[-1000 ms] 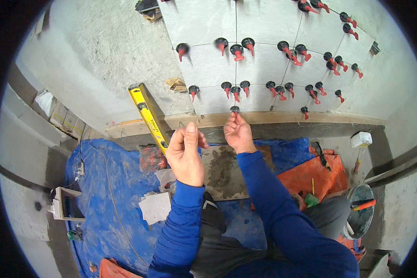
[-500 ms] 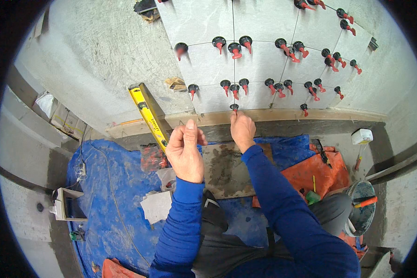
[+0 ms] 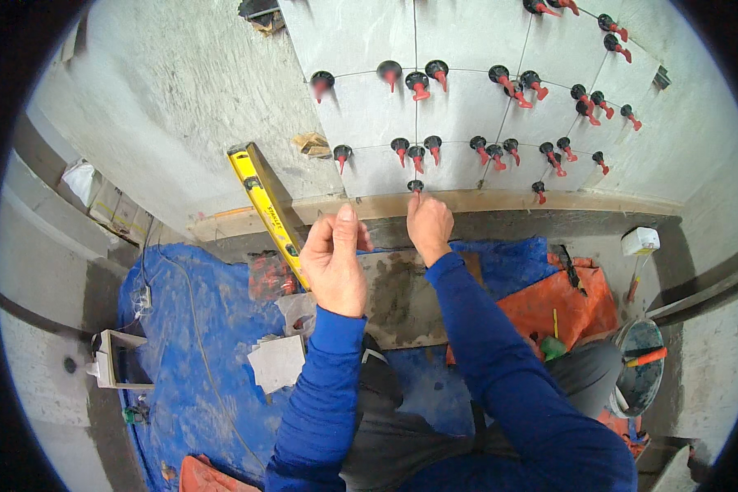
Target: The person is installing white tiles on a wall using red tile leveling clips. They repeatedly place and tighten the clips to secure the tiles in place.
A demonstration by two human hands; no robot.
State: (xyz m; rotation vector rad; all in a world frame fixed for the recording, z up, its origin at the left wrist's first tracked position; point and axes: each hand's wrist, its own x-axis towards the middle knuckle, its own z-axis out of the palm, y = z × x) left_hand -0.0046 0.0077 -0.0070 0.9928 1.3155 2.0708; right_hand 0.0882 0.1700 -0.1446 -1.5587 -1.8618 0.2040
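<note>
My right hand [image 3: 430, 225] is closed on the red handle of the lowest tile leveling clip [image 3: 416, 186], which has a black round base at the bottom edge of the grey wall tiles [image 3: 459, 176]. Most of that handle is hidden by my fingers. Left of it, my left hand [image 3: 336, 261] hovers in front of the wall's foot with thumb raised and fingers curled. Whatever it may hold is hidden behind the palm. Above my hands, several more red-handled clips [image 3: 416, 156] stand along the tile joints.
A yellow spirit level [image 3: 262, 205] leans against the bare wall at left. Below lie a blue tarp [image 3: 189, 328], a bag of red pieces [image 3: 271, 279], tile offcuts [image 3: 277, 362] and an orange sheet [image 3: 549, 303]. A bucket [image 3: 640, 369] with an orange-handled tool stands at right.
My left hand has risen slightly and shifted a little to the right. My right hand stays at the same lowest clip.
</note>
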